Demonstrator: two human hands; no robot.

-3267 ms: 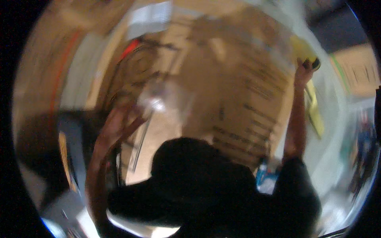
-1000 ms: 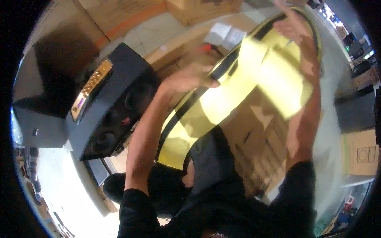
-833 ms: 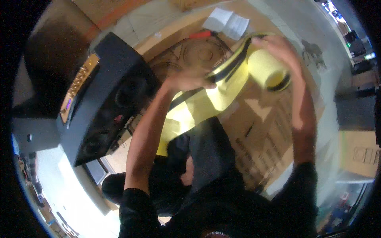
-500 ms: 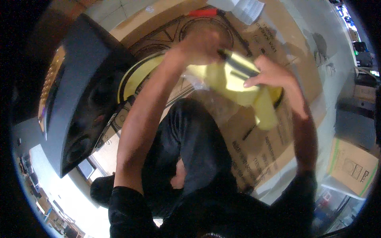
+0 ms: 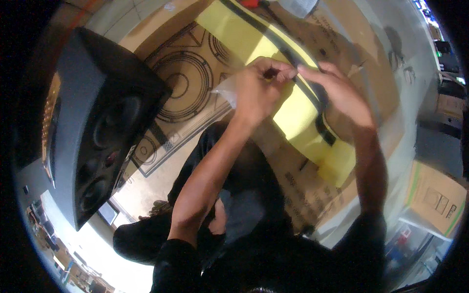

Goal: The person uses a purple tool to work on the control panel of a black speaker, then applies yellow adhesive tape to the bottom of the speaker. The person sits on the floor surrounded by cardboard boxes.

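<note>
A long, curving yellow sheet (image 5: 298, 110) with a black strip (image 5: 264, 30) along it stretches from the top middle down toward the lower right, over printed cardboard. My left hand (image 5: 261, 88) is closed in a pinch at the strip near the sheet's middle; what its fingertips hold is hidden. Opposite it, my right hand (image 5: 344, 95) grips the sheet's right edge, with its thumb against the black strip and fingers curled near the edge. The two thumbs almost meet. A piece of clear plastic film (image 5: 225, 93) shows just left of my left hand.
A large black speaker cabinet (image 5: 110, 112) stands at the left. Flattened cardboard (image 5: 181, 63) with printed speaker outlines covers the floor ahead. A red object (image 5: 250, 3) and white paper (image 5: 299, 7) lie at the far edge. A carton (image 5: 435, 198) sits at the right.
The yellow sheet, bunched and blurred before, now lies extended lengthwise. My left hand has come nearer and slightly right, close to my right hand.
</note>
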